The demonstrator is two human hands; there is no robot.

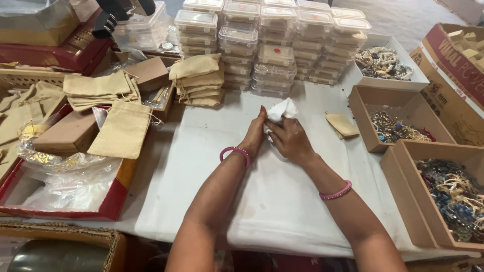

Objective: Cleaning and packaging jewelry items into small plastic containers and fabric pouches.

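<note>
Both my hands meet at the middle of the white table cloth (282, 201) around a crumpled piece of white tissue paper (282, 110). My left hand (254, 135) presses against its left side, fingers straight. My right hand (290, 141) grips the paper from below and the right. Each wrist wears a pink bangle. A small beige cloth pouch (342, 124) lies flat just right of my right hand.
Stacks of clear plastic boxes (272, 45) stand at the back. Piles of beige pouches (199, 80) and brown boxes sit at left, with a red tray (60, 196) holding plastic wrap. Cardboard boxes of bead jewellery (454, 196) line the right side.
</note>
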